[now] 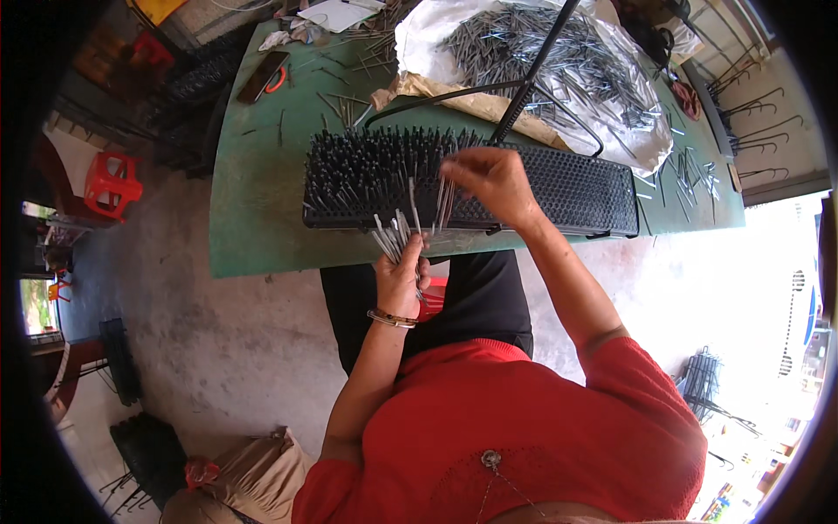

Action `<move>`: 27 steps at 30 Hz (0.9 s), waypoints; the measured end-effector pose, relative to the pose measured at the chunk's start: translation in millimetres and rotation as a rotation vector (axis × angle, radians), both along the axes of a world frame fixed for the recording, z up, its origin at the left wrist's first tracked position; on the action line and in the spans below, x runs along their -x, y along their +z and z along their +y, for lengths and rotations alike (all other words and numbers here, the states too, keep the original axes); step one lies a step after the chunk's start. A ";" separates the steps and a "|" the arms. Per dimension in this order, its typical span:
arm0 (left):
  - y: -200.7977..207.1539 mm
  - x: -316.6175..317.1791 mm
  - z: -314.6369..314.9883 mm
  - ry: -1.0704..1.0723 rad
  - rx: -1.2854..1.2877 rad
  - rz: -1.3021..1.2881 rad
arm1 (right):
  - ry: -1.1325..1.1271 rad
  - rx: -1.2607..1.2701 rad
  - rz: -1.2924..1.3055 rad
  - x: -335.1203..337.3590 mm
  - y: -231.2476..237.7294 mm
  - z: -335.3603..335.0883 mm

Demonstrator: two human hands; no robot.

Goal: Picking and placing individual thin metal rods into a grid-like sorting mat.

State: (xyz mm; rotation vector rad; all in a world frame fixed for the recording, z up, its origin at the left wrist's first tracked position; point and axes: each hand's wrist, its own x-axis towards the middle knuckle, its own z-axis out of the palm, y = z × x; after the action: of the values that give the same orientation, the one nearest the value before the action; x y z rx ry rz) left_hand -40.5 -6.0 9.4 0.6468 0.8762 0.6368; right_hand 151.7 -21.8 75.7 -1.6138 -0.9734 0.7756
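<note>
My left hand (400,284) is closed round a bundle of thin grey metal rods (390,234), just in front of the table edge. At the near side of a long black perforated rack (559,188), my right hand (496,185) is pinched, with a few slim rods (444,208) hanging from its fingertips, slightly blurred. The left half of the rack is packed with upright dark rods (362,170); bare holes show on the right half. Whether the rods in my right hand touch the rack, I cannot tell.
The rack stands on a green table (253,210). Behind it, a large heap of loose rods (541,52) lies on a white sheet (428,39). A phone (263,77) and orange-handled scissors (277,80) are at the far left. A red stool (112,185) stands on the floor.
</note>
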 end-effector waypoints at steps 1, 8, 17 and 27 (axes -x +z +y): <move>2.3 1.0 -0.5 -0.002 0.017 0.027 | -0.063 -0.070 -0.124 -3.3 -1.9 2.6; -4.3 3.8 -8.6 -0.059 -0.024 0.033 | -0.165 -0.266 -0.282 1.3 -12.5 23.9; -5.1 2.9 -12.0 -0.099 -0.010 0.028 | -0.202 -0.322 -0.344 3.2 -20.3 25.3; -3.9 0.8 -14.5 -0.134 -0.004 0.046 | -0.151 -0.337 -0.572 8.0 -14.0 20.1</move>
State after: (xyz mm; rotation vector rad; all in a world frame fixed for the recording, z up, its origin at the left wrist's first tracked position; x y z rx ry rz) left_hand -41.2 -20.5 5.5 0.7194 0.8668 0.5051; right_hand 143.6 -1.8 61.8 -1.6095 -1.2836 0.0246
